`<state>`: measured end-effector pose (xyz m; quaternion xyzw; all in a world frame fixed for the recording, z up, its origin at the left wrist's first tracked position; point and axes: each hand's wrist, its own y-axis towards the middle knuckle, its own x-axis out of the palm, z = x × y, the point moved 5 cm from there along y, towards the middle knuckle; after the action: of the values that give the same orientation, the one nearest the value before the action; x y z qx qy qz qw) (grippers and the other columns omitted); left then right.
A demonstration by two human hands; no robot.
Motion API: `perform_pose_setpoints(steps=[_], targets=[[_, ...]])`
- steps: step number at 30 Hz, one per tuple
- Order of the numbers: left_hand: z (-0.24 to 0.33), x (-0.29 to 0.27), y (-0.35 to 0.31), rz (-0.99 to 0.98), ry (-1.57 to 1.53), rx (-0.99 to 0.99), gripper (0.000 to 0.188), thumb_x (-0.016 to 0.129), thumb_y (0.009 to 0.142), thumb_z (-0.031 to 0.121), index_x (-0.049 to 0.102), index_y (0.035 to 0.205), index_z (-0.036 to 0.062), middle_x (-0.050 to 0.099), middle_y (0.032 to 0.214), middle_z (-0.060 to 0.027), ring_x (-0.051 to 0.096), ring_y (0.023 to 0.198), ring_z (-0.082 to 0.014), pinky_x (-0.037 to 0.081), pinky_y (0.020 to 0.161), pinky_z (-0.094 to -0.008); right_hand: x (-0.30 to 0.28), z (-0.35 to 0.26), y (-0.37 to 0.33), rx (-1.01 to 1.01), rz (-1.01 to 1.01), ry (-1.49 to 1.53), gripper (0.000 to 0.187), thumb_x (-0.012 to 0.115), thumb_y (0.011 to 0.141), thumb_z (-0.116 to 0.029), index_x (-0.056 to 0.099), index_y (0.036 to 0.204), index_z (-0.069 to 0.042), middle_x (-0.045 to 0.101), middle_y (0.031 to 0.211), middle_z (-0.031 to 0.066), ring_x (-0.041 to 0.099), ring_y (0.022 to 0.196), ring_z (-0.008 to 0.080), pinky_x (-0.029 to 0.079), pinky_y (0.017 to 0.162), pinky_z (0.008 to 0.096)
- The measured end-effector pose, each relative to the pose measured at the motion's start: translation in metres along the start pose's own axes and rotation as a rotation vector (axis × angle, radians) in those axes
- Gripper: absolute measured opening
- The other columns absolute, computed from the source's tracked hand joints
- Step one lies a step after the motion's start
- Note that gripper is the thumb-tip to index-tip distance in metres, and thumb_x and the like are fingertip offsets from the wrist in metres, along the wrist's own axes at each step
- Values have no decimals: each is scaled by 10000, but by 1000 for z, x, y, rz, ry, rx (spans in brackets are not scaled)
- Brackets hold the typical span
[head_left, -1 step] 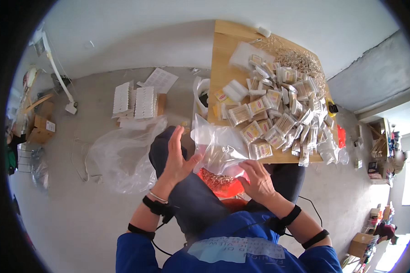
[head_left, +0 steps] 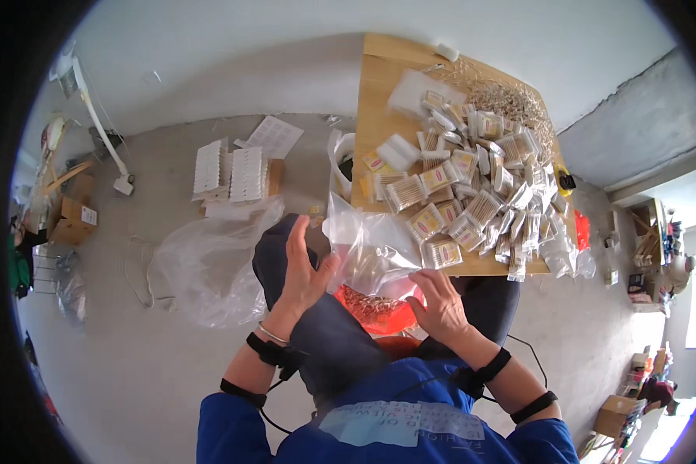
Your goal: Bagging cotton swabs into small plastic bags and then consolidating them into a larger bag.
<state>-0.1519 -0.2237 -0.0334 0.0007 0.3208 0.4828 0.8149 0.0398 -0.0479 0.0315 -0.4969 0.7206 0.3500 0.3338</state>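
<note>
I sit at a wooden table (head_left: 379, 85) with a clear plastic bag (head_left: 371, 247) spread over my lap. My left hand (head_left: 301, 271) is raised at the bag's left edge, fingers straight and apart, thumb touching the plastic. My right hand (head_left: 441, 305) grips the bag's lower right part, just under the table's front edge. Beneath the bag an orange-red packet (head_left: 375, 313) with thin sticks lies on my lap. Several small clear packets of sticks (head_left: 472, 193) are heaped on the table in front of me.
A large crumpled clear bag (head_left: 209, 263) lies on the floor to my left. White stacked trays (head_left: 232, 170) and paper sheets sit beyond it. Loose sticks (head_left: 510, 97) pile at the table's far end. Cardboard boxes (head_left: 73, 216) stand far left.
</note>
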Motion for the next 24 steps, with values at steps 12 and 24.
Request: perform_pose_setpoints(steps=[12, 24], targets=[[19, 18, -11, -23, -317, -494, 768, 658, 845, 402, 279, 1373, -7, 396, 1339, -198, 445, 1198, -263, 414, 957, -374, 22, 108, -46, 738, 265, 381, 229, 601, 829, -148, 537, 968, 22, 612, 824, 146, 610, 775, 259, 484, 722, 378], [1, 42, -24, -85, -403, -667, 189, 592, 914, 258, 574, 958, 76, 610, 884, -1, 583, 802, -84, 501, 634, -242, 48, 149, 5, 851, 117, 1168, 109, 579, 757, -7, 636, 824, 58, 575, 608, 66, 538, 485, 139, 415, 418, 283]])
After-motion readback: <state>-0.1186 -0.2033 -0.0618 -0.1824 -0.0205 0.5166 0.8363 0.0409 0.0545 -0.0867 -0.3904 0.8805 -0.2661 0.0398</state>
